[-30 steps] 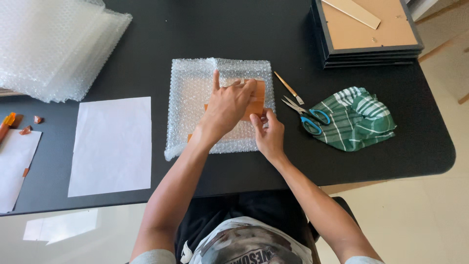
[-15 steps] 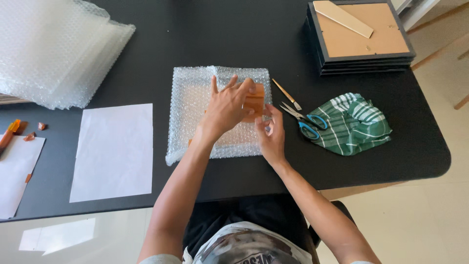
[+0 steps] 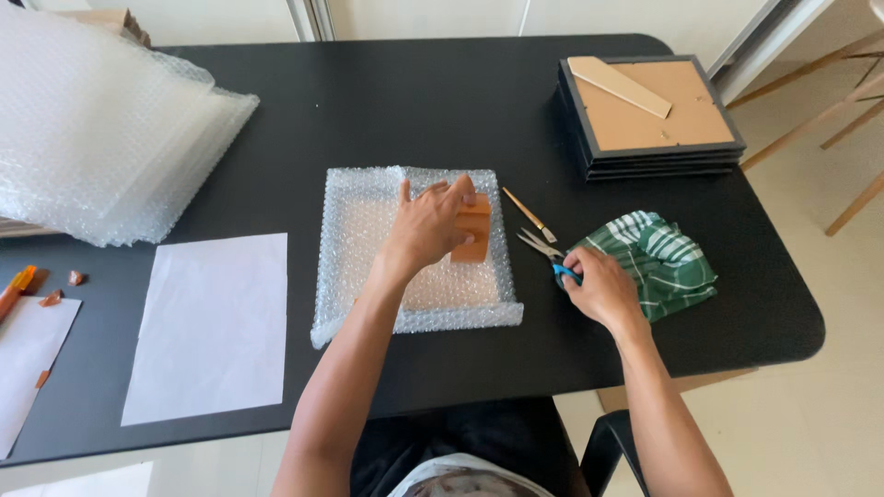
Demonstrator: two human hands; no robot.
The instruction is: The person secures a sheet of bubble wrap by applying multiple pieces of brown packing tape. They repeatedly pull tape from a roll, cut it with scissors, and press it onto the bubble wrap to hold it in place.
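Note:
A flat package wrapped in bubble wrap [image 3: 368, 248] lies in the middle of the black table [image 3: 414, 101]. My left hand [image 3: 431, 226] lies palm down on it, fingers over a strip of brown tape [image 3: 477, 241] near its right edge. To the right, my right hand [image 3: 600, 287] closes around the blue handle of a pair of scissors [image 3: 538, 247], whose blades point toward the package. A green plaid cloth [image 3: 668, 260] sits right beside that hand.
A thin brush-like stick [image 3: 527, 213] lies above the scissors. Dark picture frames [image 3: 649, 120] are stacked at the back right, loose bubble wrap sheets [image 3: 101, 129] at the back left. A white paper sheet [image 3: 210, 324] and an orange item [image 3: 17, 285] lie at the left.
My right hand has left the package's tape and moved right onto the scissors. My left hand stays pressed on the package.

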